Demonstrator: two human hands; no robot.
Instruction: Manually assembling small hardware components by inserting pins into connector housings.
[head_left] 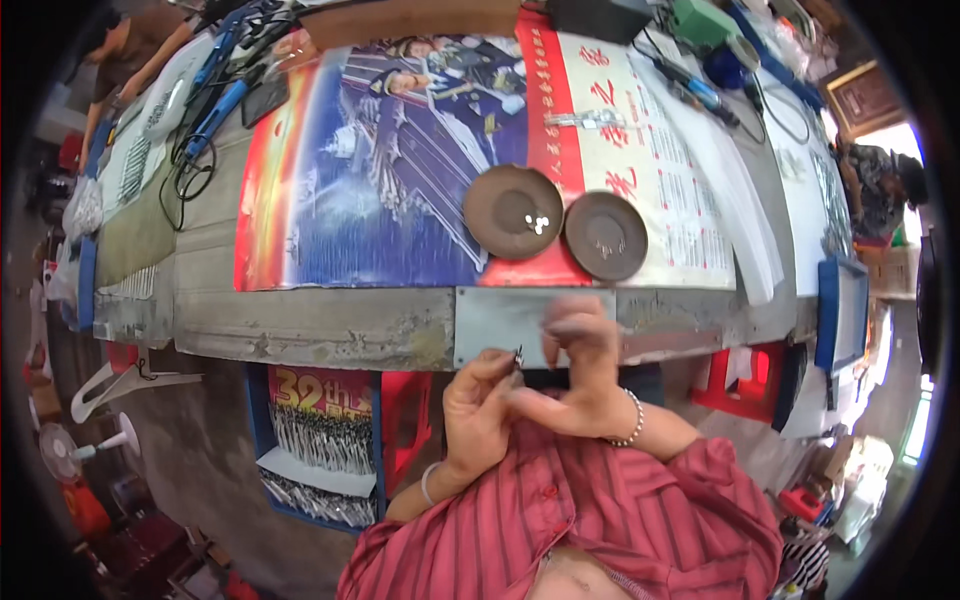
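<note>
Just in front of my chest, at the table's front edge, my left hand [474, 408] pinches a small dark metal piece [518, 358] between thumb and fingertips. Its exact kind is too small to make out. My right hand [585, 375] is close beside it, fingers apart and curved, the tips smeared by motion. The right thumb reaches toward the left fingers; whether it touches the piece I cannot tell. Beneath both hands is a light grey plate [490, 325] set at the table edge. Beyond them stand two round brown dishes: the left dish [495, 215] holds several small white bits, the right dish [625, 235] tiny pieces.
A printed poster [340, 220] covers the table's middle, with small silvery parts [590, 118] on it. Blue-handled corded tools [217, 118] lie left, another [700, 90] right. Below left, a blue crate [378, 440] holds rows of thin metal pieces by a red stool [408, 420]. People sit at both sides.
</note>
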